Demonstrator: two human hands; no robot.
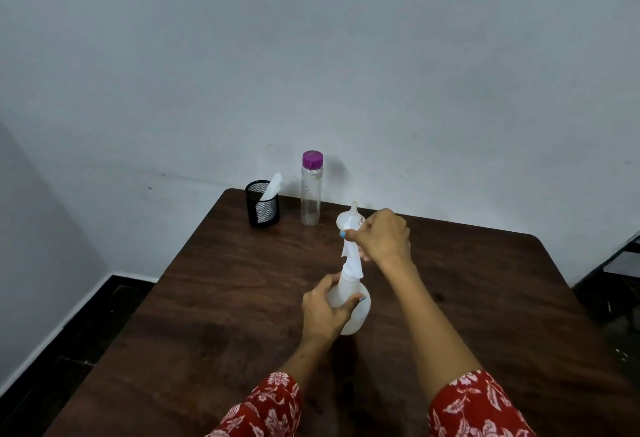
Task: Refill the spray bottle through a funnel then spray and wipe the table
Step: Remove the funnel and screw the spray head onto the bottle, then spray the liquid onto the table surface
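Note:
A translucent white spray bottle [356, 312] stands upright on the brown wooden table [221, 298], near its middle. My left hand [323, 312] is wrapped around its round body. My right hand [382, 235] is above it, fingers closed on the white spray head [352, 261] at the bottle's neck. I cannot tell whether the head is screwed on. Just behind my right hand a white funnel [347, 219] rests upside down on the table, spout pointing up. A tall clear bottle with a purple cap [311, 190] stands at the far edge, almost empty.
A black mesh cup [262, 206] holding a white tissue [272, 185] stands at the table's far left corner, left of the clear bottle. A pale wall runs close behind the table. Dark floor shows to the left and right.

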